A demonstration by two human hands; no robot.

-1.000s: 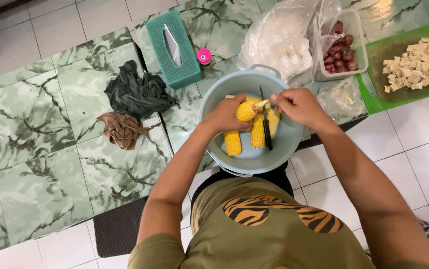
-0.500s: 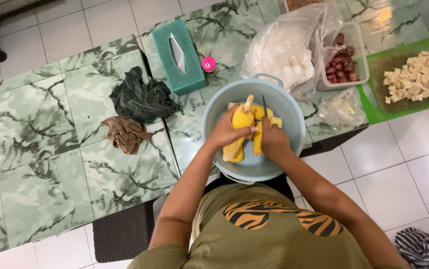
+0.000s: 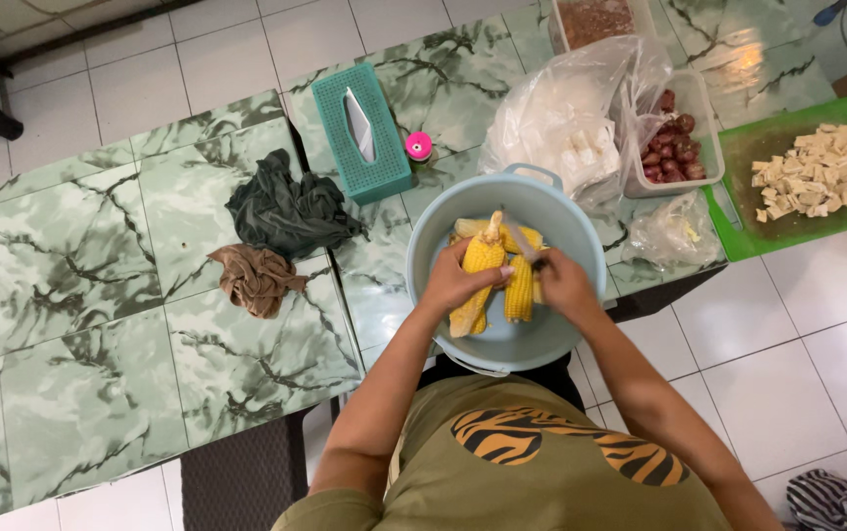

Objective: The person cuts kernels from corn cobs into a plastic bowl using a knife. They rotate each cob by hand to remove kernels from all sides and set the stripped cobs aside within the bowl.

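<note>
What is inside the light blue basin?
The light blue basin holds yellow corn cobs. The left hand grips one cob; the right hand holds a knife. The hands hide part of the bottom.

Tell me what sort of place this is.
Probably a home kitchen or food-prep area: yellow corn cobs in a pale blue plastic basin, cubed white tofu on a green cutting board, and a green marble-patterned tiled counter.

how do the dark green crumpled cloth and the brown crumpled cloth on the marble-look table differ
The dark green crumpled cloth is the larger of the two; the brown crumpled cloth is a smaller bunch. The green one lies farther from the person, next to the teal tissue box; the brown one sits nearer the table's front edge, just below the green. Both are bunched up, lie on the green marble-pattern table and are untouched by either hand.
</note>
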